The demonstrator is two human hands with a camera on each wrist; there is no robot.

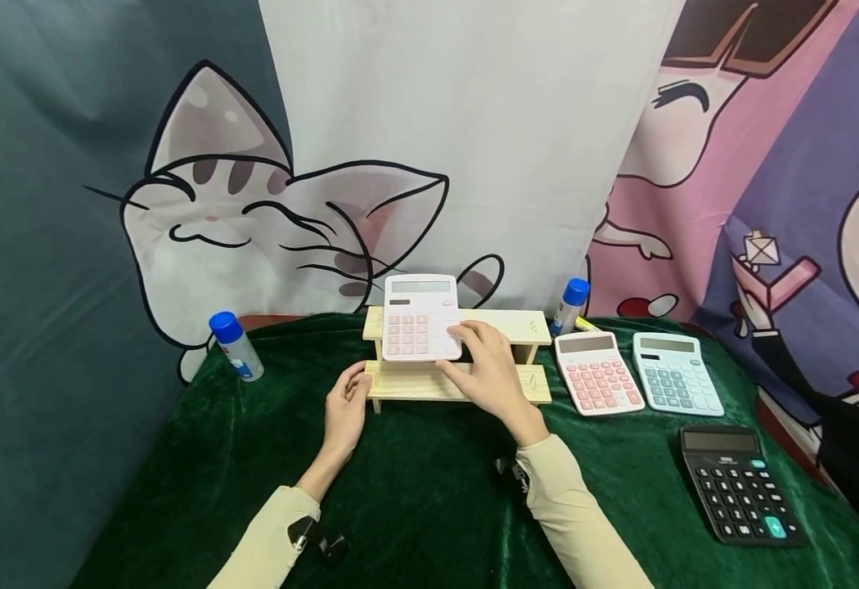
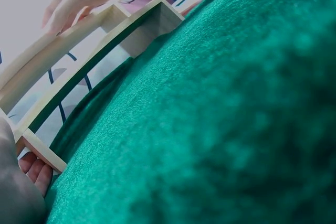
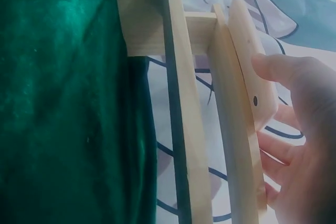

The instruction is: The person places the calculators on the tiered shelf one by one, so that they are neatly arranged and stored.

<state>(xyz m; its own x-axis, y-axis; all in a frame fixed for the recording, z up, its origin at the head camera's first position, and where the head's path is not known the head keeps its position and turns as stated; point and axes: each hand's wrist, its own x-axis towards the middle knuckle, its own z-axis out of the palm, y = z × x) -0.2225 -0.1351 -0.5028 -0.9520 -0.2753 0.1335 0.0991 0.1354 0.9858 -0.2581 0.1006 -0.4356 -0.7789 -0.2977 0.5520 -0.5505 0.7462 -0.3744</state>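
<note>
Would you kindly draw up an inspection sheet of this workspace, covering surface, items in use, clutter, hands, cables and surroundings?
Surface: green velvety cloth, creased in places.
Items in use: pale calculator, at the upper tier of a two-tier wooden stand.
Clutter: pink-keyed calculator, light-blue calculator and black calculator to the right; left bottle and right bottle, both blue-capped; partly hidden yellow item.
Hands: right hand holds the pale calculator; left hand holds the stand's left end.
Cables: nothing seen.
Surroundings: cartoon-printed backdrop.
</note>
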